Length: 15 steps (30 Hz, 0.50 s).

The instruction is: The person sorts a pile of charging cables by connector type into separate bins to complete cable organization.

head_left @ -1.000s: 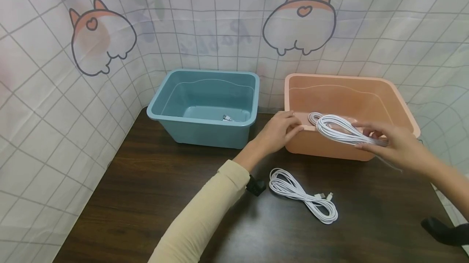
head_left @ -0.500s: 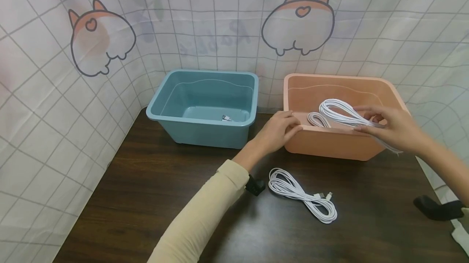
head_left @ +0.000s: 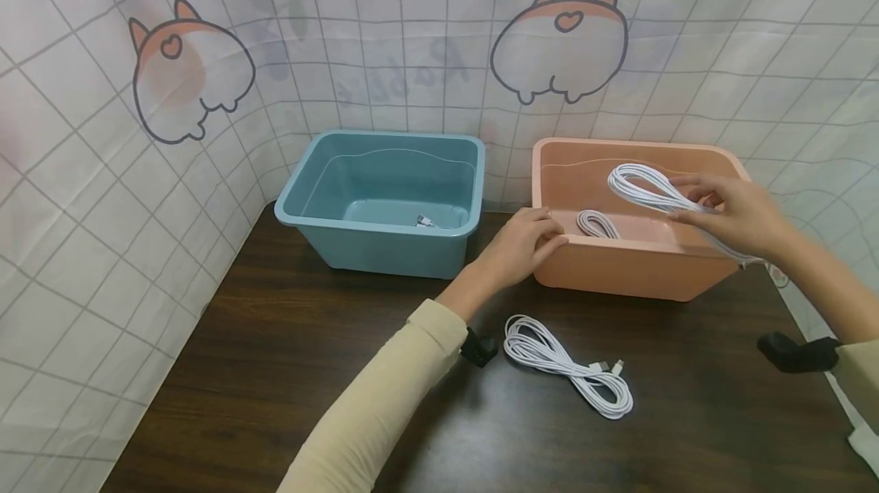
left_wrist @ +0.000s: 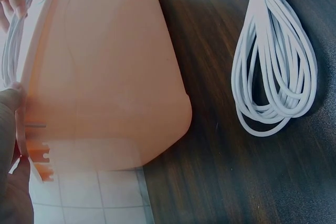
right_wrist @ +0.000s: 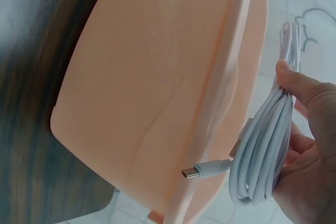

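Note:
My right hand (head_left: 731,211) pinches a bundled white USB cable (head_left: 642,186) over the orange bin (head_left: 639,268). In the right wrist view the thumb presses on the middle of this cable (right_wrist: 265,145), and its USB-C plug (right_wrist: 207,169) sticks out by the bin's rim. With fingers and thumb, my left hand (head_left: 518,245) grips the front left rim of the same bin. Inside the bin lies a smaller coiled white cable (head_left: 597,224). On the table in front is another bundled white cable (head_left: 566,367), with its plugs lying on the coil.
A blue bin (head_left: 384,252) stands to the left of the orange one, with a small plug end (head_left: 425,221) visible inside. Both bins stand on a dark wooden table (head_left: 275,386) against a tiled-pattern curtain (head_left: 426,43). A black strap device (head_left: 800,353) is on the right wrist.
My right hand has lifted the cable up and back, from the front rim to above the bin's inside. The left hand stays on the rim.

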{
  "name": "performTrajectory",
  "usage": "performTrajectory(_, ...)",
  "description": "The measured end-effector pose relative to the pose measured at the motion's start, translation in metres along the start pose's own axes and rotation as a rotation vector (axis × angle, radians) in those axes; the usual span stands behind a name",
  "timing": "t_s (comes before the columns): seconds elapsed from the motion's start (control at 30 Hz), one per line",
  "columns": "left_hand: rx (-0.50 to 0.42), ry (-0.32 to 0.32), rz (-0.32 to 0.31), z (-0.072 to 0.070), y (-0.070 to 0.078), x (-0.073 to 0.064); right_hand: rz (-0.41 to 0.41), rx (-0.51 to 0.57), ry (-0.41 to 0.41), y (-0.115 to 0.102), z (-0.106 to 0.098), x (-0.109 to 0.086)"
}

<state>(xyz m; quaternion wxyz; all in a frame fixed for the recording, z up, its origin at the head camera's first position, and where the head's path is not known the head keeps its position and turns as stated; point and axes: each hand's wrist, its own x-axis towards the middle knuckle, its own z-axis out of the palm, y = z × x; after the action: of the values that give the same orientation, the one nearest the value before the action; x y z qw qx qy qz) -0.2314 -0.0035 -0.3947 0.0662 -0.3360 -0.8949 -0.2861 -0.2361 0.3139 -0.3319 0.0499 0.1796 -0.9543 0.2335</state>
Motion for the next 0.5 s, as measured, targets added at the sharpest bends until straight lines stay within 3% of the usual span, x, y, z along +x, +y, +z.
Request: performTrajectory(0.5, 0.006, -0.002, 0.004, -0.001, 0.0, -0.001, 0.055, -0.007, -0.055, 0.006, -0.009, 0.021)
